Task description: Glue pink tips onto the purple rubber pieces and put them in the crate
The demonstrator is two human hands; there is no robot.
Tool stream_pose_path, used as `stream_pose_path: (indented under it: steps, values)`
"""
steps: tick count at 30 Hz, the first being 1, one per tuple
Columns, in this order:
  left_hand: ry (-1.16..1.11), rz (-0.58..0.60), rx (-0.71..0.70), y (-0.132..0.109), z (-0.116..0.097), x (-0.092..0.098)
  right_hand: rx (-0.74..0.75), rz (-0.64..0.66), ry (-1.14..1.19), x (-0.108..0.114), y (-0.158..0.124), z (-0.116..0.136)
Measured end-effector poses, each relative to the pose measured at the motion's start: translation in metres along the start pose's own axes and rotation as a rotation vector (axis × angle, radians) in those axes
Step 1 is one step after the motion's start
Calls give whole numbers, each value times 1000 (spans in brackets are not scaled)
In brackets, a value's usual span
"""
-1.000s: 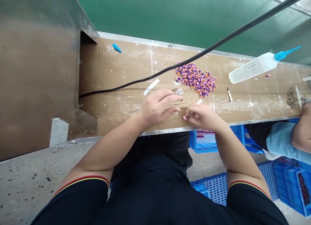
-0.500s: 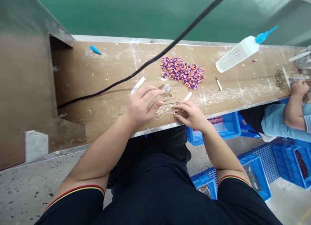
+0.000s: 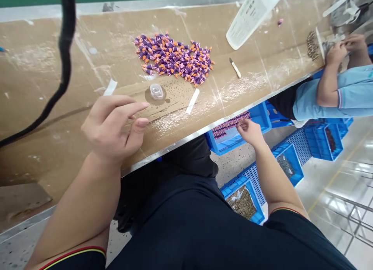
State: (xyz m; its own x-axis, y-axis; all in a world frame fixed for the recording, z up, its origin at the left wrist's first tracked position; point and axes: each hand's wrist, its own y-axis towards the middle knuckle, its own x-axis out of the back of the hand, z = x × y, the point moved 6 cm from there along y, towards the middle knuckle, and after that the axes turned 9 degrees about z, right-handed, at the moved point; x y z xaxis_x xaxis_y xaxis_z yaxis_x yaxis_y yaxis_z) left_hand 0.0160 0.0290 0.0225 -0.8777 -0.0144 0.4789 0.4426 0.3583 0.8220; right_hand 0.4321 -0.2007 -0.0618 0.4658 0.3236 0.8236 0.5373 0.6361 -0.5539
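Two checks: which hand is nearer the pink-purple strip (image 3: 231, 123), and how does it lie?

The right hand (image 3: 250, 132). The strip sits on a blue crate (image 3: 225, 145) below the bench edge, just left of its fingertips (image 3: 241, 123). Long axis runs up-right, parallel to the edge, near end at those tips.

Finger state?

Right: bunched together, tips at the strip. Can't tell if they're pinching it. Left hand (image 3: 112, 128): spread, slightly curled, holding nothing, well apart from the strip.

What's by the left?

Cardboard template (image 3: 177, 97) just beyond its fingertips (image 3: 142, 105), with a clear cup (image 3: 156, 92) on it. Purple-orange pieces (image 3: 175, 56) lie further out, past the cup.
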Motion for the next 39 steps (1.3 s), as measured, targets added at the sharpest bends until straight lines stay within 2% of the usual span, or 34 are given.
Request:
stream_pose_path:
  steps: [3, 6, 11, 16, 20, 26, 33, 35, 39]
  values:
    - [5, -4, -30, -2, 2, -3, -69, 168, -113, -27, 24, -7]
    - [-15, -12, 6, -8, 11, -4, -109, 346, -218, -49, 45, -7]
    - [-40, -12, 103, -12, 20, -4, -131, 525, -321, -68, 61, -11]
    - [-14, -17, 16, -4, 7, -4, -79, 542, -337, -74, 66, -13]
    - [-43, -10, -6, -3, 6, -5, -19, 528, -334, -75, 68, -11]
    - [-21, -21, 62, -4, 9, -4, -95, 560, -363, -74, 65, -10]
    - [-44, 4, -3, -3, 4, -4, -124, 554, -377, -75, 62, -8]
    - [-43, 2, 35, -4, 7, -4, -120, 547, -379, -76, 62, -8]
    - [-68, 61, 260, -11, 20, -10, -123, 531, -390, -76, 61, -7]
